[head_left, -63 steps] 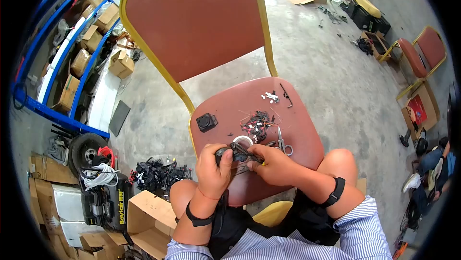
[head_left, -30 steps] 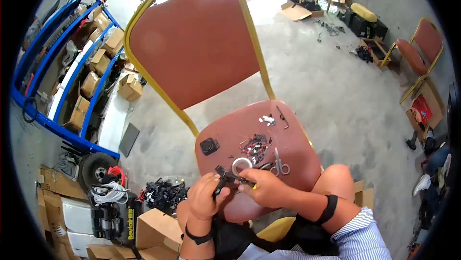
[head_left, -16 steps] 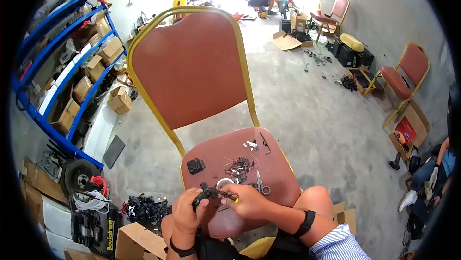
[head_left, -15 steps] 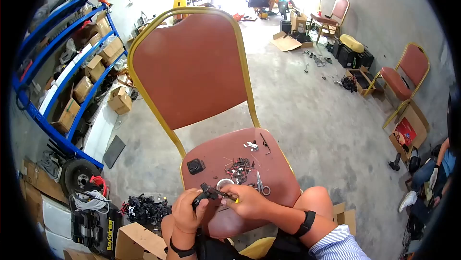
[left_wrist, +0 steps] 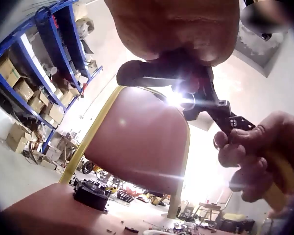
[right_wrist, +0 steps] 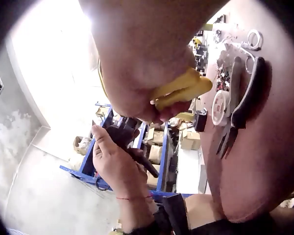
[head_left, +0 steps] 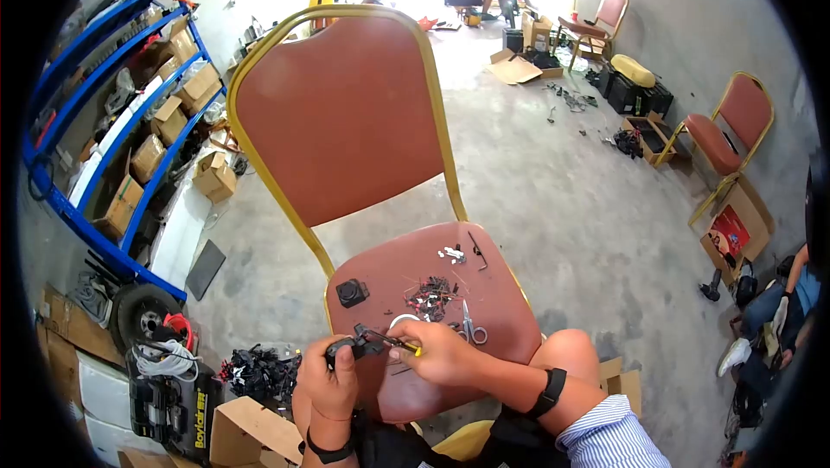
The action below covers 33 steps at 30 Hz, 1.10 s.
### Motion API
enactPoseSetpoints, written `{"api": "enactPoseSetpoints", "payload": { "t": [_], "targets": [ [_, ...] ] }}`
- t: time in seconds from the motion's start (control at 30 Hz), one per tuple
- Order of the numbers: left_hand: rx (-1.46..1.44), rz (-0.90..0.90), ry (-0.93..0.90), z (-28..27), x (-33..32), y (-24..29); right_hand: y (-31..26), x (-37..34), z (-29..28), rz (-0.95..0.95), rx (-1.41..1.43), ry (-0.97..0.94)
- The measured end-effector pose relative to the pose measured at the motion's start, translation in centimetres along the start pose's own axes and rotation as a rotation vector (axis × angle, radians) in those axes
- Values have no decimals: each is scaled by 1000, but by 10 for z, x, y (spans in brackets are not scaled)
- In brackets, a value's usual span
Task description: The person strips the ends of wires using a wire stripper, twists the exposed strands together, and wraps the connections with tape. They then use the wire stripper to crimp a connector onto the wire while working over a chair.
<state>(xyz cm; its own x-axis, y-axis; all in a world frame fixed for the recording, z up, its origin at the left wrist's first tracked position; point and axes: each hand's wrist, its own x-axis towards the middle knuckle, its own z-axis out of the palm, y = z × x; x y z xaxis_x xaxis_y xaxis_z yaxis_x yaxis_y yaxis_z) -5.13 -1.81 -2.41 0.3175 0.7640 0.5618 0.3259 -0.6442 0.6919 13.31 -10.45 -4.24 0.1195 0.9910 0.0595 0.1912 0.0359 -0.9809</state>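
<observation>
My left hand (head_left: 327, 386) grips a black brake-lever-like part (head_left: 361, 343), its fingers wrapped round the thick end. In the left wrist view the part (left_wrist: 154, 73) has a rounded grip and a narrower bracket. From the right, my right hand (head_left: 445, 354) holds yellow-handled pliers (right_wrist: 183, 90); their dark metal head (left_wrist: 241, 123), with small holes in it, meets the part's end in the left wrist view. Both hands are above the front of the red chair seat (head_left: 510, 312). A white tape roll (right_wrist: 219, 107) lies just beyond them, partly hidden.
On the seat lie scissors (head_left: 471, 328), a hex key (head_left: 477, 248), small white pieces (head_left: 451, 254), a pile of wire scraps (head_left: 432, 297), a black square block (head_left: 352, 292) and dark-handled pliers (right_wrist: 250, 93). A black cable heap (head_left: 259, 375) and an open carton (head_left: 251, 433) are left.
The head view has tilted up, bringing the far end of the room into sight. Both hands still hold the part and pliers; lately the left hand has shifted slightly left.
</observation>
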Motion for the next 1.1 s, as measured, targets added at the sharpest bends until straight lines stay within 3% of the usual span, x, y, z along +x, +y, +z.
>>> {"api": "enactPoseSetpoints", "payload": {
  "t": [0.1, 0.3, 0.4, 0.5, 0.6, 0.83, 1.03, 1.1],
  "targets": [
    [21, 23, 32, 0, 4, 5, 6, 2, -1, 4, 3, -19],
    [-101, -109, 8, 5, 7, -2, 3, 1, -5, -37, 65, 25],
    [-323, -270, -4, 8, 9, -7, -8, -1, -8, -33, 43, 38],
    [-537, -370, -60, 14, 10, -10, -2, -1, -12, 88, -5, -6],
    [-497, -191, -117, 22, 9, -31, 4, -4, -14, 132, -5, -36],
    [-378, -22, -224, 22, 14, -39, -4, -6, -22, 366, 261, -203],
    [-371, 37, -336, 26, 21, -23, 11, -11, -27, 310, 289, -151],
    [-399, 36, -420, 26, 24, -25, 8, -13, -29, 264, 121, -128]
  ]
}}
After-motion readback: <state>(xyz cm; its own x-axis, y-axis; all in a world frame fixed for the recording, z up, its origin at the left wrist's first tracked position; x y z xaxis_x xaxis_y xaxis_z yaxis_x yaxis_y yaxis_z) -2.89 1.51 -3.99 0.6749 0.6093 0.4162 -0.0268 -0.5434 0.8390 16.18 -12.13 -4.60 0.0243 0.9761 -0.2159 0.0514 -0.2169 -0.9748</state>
